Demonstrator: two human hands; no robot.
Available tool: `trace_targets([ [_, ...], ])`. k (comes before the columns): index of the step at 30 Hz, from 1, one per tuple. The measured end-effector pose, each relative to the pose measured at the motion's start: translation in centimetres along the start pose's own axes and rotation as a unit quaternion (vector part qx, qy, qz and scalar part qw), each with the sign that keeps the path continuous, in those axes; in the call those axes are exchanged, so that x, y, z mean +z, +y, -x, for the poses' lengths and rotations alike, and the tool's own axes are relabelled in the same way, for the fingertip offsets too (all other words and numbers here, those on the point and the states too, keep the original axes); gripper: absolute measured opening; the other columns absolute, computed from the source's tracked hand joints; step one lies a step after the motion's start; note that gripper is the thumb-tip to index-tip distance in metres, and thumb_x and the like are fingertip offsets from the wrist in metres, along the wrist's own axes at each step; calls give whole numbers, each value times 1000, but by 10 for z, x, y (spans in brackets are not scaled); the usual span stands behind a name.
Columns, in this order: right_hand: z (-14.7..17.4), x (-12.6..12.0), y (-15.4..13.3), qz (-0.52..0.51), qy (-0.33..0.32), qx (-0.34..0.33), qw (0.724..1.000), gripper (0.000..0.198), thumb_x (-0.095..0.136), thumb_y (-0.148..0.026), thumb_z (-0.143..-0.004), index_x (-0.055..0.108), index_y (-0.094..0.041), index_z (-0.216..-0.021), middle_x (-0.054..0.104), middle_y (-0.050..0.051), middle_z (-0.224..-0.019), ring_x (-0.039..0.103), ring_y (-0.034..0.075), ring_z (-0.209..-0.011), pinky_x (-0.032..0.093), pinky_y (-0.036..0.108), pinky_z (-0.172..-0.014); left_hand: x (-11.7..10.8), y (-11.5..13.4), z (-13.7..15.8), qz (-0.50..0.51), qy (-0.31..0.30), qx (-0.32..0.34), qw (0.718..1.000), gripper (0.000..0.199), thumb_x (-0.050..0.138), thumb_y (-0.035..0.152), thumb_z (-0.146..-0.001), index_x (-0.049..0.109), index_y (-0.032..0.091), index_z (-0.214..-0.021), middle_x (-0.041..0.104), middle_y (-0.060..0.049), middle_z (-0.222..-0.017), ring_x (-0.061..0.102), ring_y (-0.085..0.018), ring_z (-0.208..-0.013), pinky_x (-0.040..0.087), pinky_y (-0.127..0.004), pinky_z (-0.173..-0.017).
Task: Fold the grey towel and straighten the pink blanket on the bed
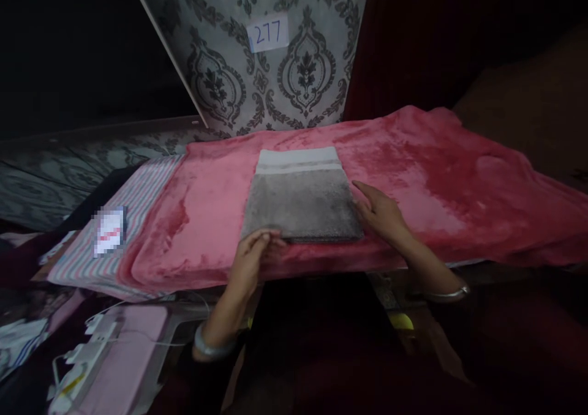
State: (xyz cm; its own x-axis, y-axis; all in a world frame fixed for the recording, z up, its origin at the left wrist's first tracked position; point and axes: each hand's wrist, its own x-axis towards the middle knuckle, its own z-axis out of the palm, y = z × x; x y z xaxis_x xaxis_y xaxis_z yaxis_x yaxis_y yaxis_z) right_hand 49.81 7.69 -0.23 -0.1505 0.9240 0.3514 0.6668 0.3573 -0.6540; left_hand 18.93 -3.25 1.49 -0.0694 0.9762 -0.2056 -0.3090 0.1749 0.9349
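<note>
Head view: towel (303, 204), near edge of blanket (206, 194); left hand (250, 257) half-curled, grip unclear through blur; right hand (382, 214) loosely open.

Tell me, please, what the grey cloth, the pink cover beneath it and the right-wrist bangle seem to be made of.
Grey cloth: probably plush textile, matt, with a fuzzy surface.
Pink cover: likely soft fleece or velour, its pile showing lighter and darker patches.
Right-wrist bangle: perhaps polished metal, given its silvery shine.

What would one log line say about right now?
folded grey rectangular cloth with white end: flat on pink plush blanket; left hand: at cloth's near-left corner, grip unclear; right hand: at its right edge
</note>
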Motion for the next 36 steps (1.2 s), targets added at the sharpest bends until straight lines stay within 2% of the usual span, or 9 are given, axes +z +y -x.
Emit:
trace_targets([
  [2, -8, 15, -16, 46, -8, -63, 997, 59, 46, -44, -100, 51, -20, -154, 46, 12, -159, 36, 34, -150, 26, 56, -125, 30, 10, -17, -28, 11, 95, 995, 18, 75, 17, -81, 77, 18, -98, 79, -11, -107, 70, -29, -116, 50, -39, -107],
  [4, -9, 36, -26, 106, -37, -82, 990, 62, 43, -43, -101, 44, -19, -158, 35, 11, -166, 25, 35, -155, 20, 59, -126, 57, 8, -36, -77, -8, 169, 983, 32, 80, 13, -73, 77, 22, -104, 71, -11, -134, 47, -32, -146, 27, -45, -126],
  [6, -3, 57, -27, 161, -82, -77, 981, 63, 42, -40, -101, 42, -17, -159, 30, 12, -168, 23, 36, -156, 20, 61, -125, 72, -7, -52, -169, -30, 211, 962, 43, 85, 15, -67, 76, 23, -109, 59, -11, -151, 29, -35, -157, 5, -51, -130],
  [9, 11, 77, -17, 209, -125, -73, 967, 63, 40, -37, -101, 41, -15, -160, 29, 13, -168, 25, 34, -155, 23, 59, -125, 70, -36, -63, -285, -39, 224, 931, 51, 89, 27, -66, 75, 25, -114, 49, -12, -160, 19, -38, -159, -8, -57, -127],
  [14, 16, 79, -6, 226, -126, -82, 962, 64, 37, -40, -102, 40, -16, -161, 28, 12, -168, 25, 33, -155, 24, 57, -125, 58, -53, -63, -332, -32, 231, 914, 54, 87, 44, -70, 74, 27, -120, 47, -11, -161, 21, -39, -158, -6, -58, -127],
  [22, 13, 82, -9, 221, -118, -83, 965, 62, 38, -41, -103, 42, -18, -160, 32, 13, -166, 27, 32, -155, 25, 58, -125, 55, -52, -62, -405, -49, 278, 869, 48, 76, 37, -81, 71, 28, -128, 48, -13, -160, 23, -40, -157, -2, -62, -126],
  [30, -6, 65, 9, 149, -179, -127, 964, 54, 38, -44, -105, 53, -25, -153, 42, 10, -161, 36, 31, -151, 34, 57, -121, 52, -54, -57, -350, -72, 286, 889, 46, 79, 34, -78, 73, 32, -124, 58, -9, -152, 32, -39, -154, 1, -62, -128],
  [33, -32, 58, 2, 116, -185, -148, 965, 54, 32, -41, -106, 56, -24, -152, 52, 10, -154, 45, 28, -145, 36, 53, -121, 49, -60, -50, -396, -114, 308, 857, 49, 76, 25, -81, 71, 34, -129, 56, -10, -154, 36, -38, -153, 5, -65, -127],
  [36, -64, 63, -12, 139, -201, -173, 954, 55, 38, -43, -105, 49, -27, -156, 44, 9, -160, 36, 31, -151, 29, 58, -123, 47, -67, -41, -475, -129, 327, 807, 52, 68, 20, -88, 66, 37, -138, 50, -9, -159, 32, -38, -155, 10, -69, -126],
])
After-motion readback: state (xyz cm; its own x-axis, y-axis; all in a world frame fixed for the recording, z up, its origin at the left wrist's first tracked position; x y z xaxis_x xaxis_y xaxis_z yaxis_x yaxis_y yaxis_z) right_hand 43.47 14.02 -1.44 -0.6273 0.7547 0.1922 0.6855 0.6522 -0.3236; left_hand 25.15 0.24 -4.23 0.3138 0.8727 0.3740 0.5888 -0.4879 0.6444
